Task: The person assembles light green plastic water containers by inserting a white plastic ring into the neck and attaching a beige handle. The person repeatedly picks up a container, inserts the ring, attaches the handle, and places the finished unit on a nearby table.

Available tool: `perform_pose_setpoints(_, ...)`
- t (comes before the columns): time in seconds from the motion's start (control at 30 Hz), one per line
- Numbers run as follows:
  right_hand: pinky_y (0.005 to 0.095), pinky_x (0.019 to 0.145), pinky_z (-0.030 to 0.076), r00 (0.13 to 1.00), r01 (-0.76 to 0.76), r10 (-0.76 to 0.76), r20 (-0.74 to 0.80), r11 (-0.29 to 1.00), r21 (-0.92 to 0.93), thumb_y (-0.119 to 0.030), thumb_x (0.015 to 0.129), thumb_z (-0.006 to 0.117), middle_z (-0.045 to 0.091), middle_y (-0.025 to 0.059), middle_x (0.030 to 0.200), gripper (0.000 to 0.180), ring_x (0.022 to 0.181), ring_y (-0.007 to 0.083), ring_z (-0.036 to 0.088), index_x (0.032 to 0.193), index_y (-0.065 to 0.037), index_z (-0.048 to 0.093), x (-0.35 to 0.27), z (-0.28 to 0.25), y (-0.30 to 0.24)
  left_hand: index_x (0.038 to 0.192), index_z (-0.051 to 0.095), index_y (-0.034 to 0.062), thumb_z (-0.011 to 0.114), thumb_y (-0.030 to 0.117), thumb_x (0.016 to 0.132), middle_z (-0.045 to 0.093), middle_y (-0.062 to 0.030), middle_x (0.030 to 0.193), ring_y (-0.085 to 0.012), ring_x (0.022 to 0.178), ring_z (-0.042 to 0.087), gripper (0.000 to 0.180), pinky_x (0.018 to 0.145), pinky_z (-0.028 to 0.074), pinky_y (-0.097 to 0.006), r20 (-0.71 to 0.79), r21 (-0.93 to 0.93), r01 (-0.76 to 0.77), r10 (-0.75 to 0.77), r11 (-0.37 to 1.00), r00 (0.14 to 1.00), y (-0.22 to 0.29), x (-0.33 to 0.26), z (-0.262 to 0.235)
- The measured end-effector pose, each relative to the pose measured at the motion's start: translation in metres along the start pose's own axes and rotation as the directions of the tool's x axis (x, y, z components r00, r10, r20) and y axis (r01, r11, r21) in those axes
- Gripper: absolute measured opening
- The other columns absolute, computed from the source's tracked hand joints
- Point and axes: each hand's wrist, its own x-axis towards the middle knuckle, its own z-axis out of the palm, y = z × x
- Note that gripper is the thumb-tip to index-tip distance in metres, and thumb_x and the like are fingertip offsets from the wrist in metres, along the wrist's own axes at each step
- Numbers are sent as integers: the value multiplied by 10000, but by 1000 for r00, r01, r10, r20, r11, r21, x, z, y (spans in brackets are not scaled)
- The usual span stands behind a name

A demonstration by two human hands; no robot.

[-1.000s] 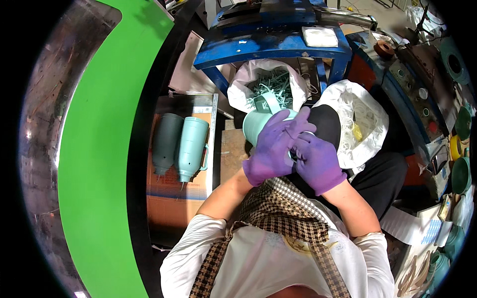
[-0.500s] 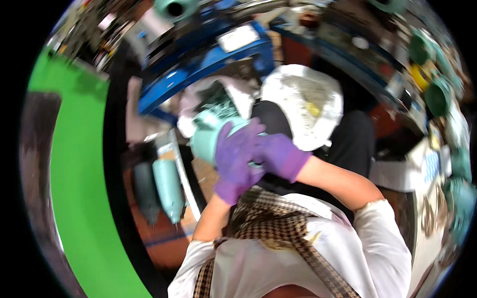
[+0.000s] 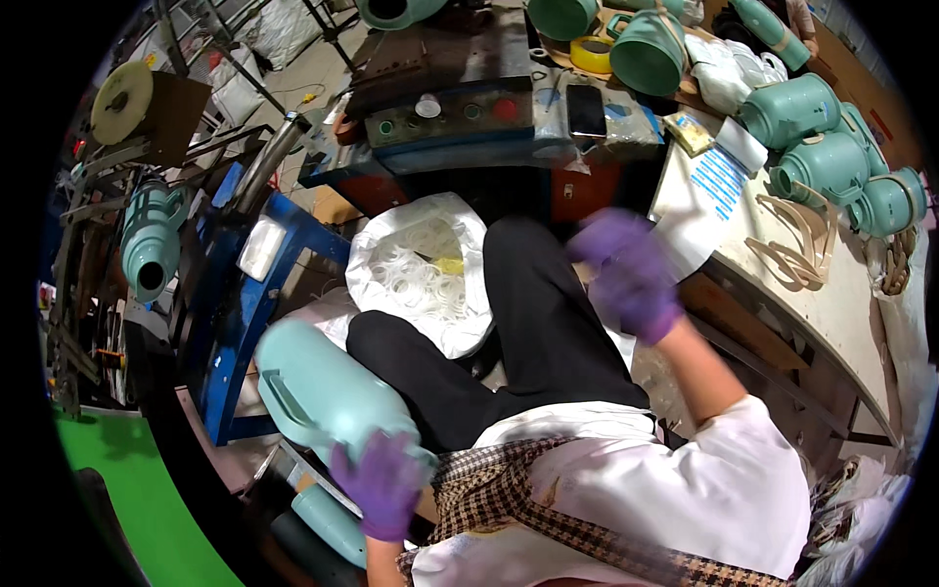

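Observation:
A mint-green jug body with a side handle (image 3: 337,386), like a vacuum flask shell, lies tilted beside my left thigh. My left hand (image 3: 381,484), in a purple glove, grips its near end, partly covering it. My right hand (image 3: 626,269), in the same kind of glove, is in the air above my right knee, apart from the jug. Motion smears its fingers, so I cannot make out whether they hold anything. Nearest to it is a white sheet with rows of blue stickers (image 3: 719,184), draping over the edge of the right-hand table (image 3: 836,328).
An open white bag (image 3: 367,245) of pale plastic rings stands before my knees. Several mint-green jugs (image 3: 817,166) and beige straps (image 3: 802,245) lie on the right. A phone (image 3: 587,110) and yellow tape roll (image 3: 592,54) are ahead; a blue metal frame (image 3: 235,342) stands left.
My view has swung right. My right hand has left the jug and moved away to the right, while my left hand stays on the jug, now at its near end.

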Motion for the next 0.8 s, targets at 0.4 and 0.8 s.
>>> perform_pose_setpoints(0.4, 412, 819, 529, 763, -638, 447, -467, 401, -658, -281, 803, 770, 664, 146, 958, 340, 849, 304, 656, 1077, -85, 725, -67, -192, 162, 1474, 456, 301, 513, 207, 971, 482, 24, 1475, -133, 1389, 435, 516, 1058, 416, -355, 129, 168, -648, 635, 743, 761, 32, -8, 24)
perform_pose_setpoints(0.8, 396, 796, 514, 770, -634, 439, -463, 451, -628, -217, 788, 750, 666, 146, 935, 169, 876, 320, 648, 877, -76, 723, -52, -199, 149, 1399, 531, 85, 525, 159, 985, 516, -47, 1466, -154, 1400, 426, 421, 1104, 405, -341, 93, 138, -687, 681, 713, 726, 32, -25, 41)
